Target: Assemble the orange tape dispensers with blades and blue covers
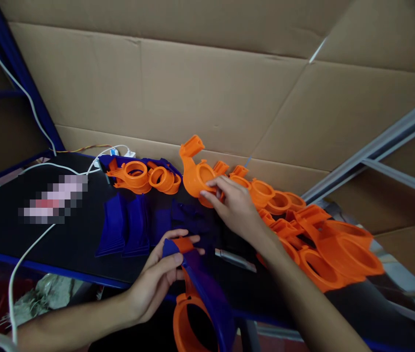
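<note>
My left hand (159,276) is closed around an orange plastic ring part (182,320) with a curved blue plastic piece (210,293) lying along it. The ring hangs down towards me, past the table's front edge. Farther back, my right hand (238,203) pinches the rim of another orange ring part (189,178), whose arm and small block point up. Whether that part still rests on the table is hard to see. Several more orange ring parts (262,191) stand just right of my right hand. Left of my left hand lie stacked curved blue pieces (112,227).
A utility knife (235,260) lies on the black table (78,254). More orange ring parts (342,254) are heaped at the right. Orange rings (136,177) sit in a blue holder at the back. A white cable (27,254) crosses the left side; cardboard (192,88) walls the back.
</note>
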A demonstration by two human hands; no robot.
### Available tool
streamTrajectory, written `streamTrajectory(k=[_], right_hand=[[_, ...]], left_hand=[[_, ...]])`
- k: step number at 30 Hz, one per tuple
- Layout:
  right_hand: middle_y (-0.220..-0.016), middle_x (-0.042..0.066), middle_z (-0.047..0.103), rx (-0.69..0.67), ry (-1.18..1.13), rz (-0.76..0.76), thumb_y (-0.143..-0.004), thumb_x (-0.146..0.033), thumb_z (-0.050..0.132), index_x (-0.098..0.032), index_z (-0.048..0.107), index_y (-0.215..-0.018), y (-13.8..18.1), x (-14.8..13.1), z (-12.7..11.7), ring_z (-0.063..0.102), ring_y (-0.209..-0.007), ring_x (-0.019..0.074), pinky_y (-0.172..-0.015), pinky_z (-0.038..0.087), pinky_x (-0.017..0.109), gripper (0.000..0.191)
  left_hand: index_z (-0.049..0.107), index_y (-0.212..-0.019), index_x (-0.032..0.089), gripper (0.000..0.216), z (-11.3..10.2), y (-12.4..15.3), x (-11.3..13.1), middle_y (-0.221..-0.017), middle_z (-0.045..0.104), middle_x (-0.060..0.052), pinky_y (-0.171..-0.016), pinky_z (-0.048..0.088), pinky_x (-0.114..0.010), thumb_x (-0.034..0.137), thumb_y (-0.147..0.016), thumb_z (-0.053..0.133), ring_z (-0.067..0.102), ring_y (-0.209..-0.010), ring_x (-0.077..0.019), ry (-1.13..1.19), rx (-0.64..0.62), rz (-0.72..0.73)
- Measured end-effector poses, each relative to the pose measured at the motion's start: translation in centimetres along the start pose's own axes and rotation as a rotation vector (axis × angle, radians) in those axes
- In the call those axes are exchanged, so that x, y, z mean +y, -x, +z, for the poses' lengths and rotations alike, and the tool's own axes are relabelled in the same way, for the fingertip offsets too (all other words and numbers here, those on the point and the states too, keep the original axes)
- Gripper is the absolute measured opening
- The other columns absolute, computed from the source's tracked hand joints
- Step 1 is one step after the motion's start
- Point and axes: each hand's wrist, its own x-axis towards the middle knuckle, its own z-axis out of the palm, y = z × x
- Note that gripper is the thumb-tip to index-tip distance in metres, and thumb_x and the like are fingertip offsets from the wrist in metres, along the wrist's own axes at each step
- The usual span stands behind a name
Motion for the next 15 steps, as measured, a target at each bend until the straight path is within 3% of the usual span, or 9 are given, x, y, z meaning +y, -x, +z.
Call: streamTrajectory(k=[3,6,9,12,15], right_hand=[[-0.096,0.006,0.069,-0.054,-0.15,-0.036,-0.096,-0.036,0.059,-0.023,0.064,-0.101,3.1,-1.8,-1.6,0.064,-0.085,0.0209,-0.077,0.047,0.032,0.015],[-0.102,0.007,0.069,-0.162,-0.18,-0.052,-0.097,-0.034,0.058,-0.024,0.066,-0.101,6.1,-3.5,-2.4,0.064,-0.094,0.0228,-0.08,0.048,0.034,0.013],[-0.102,0.007,0.07,-0.231,-0.191,-0.024,-0.098,-0.034,0.057,-0.026,0.068,-0.102,8.1,-4.5,-2.8,0.065,-0.096,0.0243,-0.076,0.05,0.035,0.015],[-0.119,0.006,0.068,-0.241,-0.258,0.043,-0.098,-0.035,0.056,-0.034,0.069,-0.117,9.8,-5.2,-3.5,0.066,-0.105,0.0264,-0.084,0.053,0.039,0.023],[-0.141,0.005,0.058,-0.134,-0.281,0.098,-0.094,-0.039,0.061,-0.043,0.052,-0.142,12.2,-6.0,-4.1,0.059,-0.123,0.0334,-0.095,0.052,0.047,0.049]], left_hand=[[0.059,-0.12,0.023,0.029,0.2,0.2,0.6,-0.145,0.057,-0.012,-0.098,0.051,-0.044,0.028,-0.092,0.059,0.054,-0.133,-0.0313,0.063,-0.036,0.071],[0.057,-0.122,0.024,0.029,0.1,0.5,1.1,-0.124,0.07,-0.009,-0.095,0.053,-0.037,0.029,-0.093,0.058,0.066,-0.115,-0.0237,0.101,-0.054,0.081],[0.059,-0.118,0.025,0.028,-0.1,0.6,1.3,-0.103,0.074,-0.005,-0.089,0.055,-0.035,0.03,-0.091,0.062,0.072,-0.096,-0.0205,0.083,-0.066,0.076],[0.06,-0.114,0.024,0.029,0.1,0.7,1.4,-0.088,0.072,-0.003,-0.079,0.057,-0.033,0.032,-0.087,0.068,0.071,-0.078,-0.0181,0.039,-0.072,0.081],[0.06,-0.12,0.023,0.04,0.4,1.0,1.3,-0.089,0.07,-0.003,-0.079,0.056,-0.032,0.032,-0.084,0.073,0.068,-0.077,-0.0167,-0.027,-0.042,0.119]])
